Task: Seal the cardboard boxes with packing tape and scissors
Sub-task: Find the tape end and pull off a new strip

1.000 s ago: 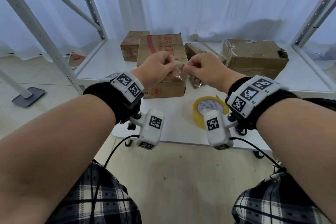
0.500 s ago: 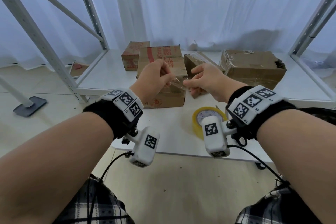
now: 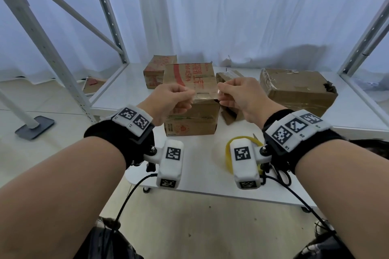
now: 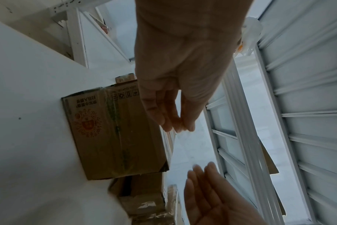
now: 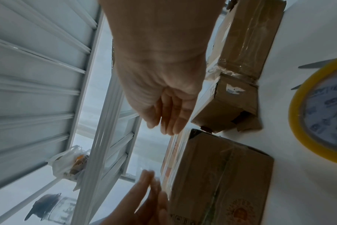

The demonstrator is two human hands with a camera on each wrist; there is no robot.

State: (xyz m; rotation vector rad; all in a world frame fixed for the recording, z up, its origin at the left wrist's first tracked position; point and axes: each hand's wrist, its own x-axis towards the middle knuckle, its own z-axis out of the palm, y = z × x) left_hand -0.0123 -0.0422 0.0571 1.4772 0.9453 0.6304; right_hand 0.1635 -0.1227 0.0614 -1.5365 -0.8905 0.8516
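A clear tape strip (image 3: 205, 96) is stretched flat between my two hands, just above the front top edge of the middle cardboard box (image 3: 189, 121). My left hand (image 3: 192, 96) pinches its left end and my right hand (image 3: 219, 93) pinches its right end. In the left wrist view my left hand (image 4: 176, 127) holds the tape strip (image 4: 186, 150) beside the box (image 4: 115, 137). The right wrist view shows my right hand (image 5: 166, 127) over the box (image 5: 221, 175). The yellow tape roll (image 3: 228, 150) and scissors (image 3: 283, 175) lie on the table near my right wrist.
A small box (image 3: 157, 71) stands behind on the left, another small box (image 3: 228, 74) behind on the right, and a large taped box (image 3: 299, 90) at the far right. White shelf posts (image 3: 48, 54) frame both sides, with a beam overhead. The white table (image 3: 202, 164) edge is near me.
My hands have drawn apart and risen a little, pulling the bunched tape into a flat strip over the box. The view has tilted upward.
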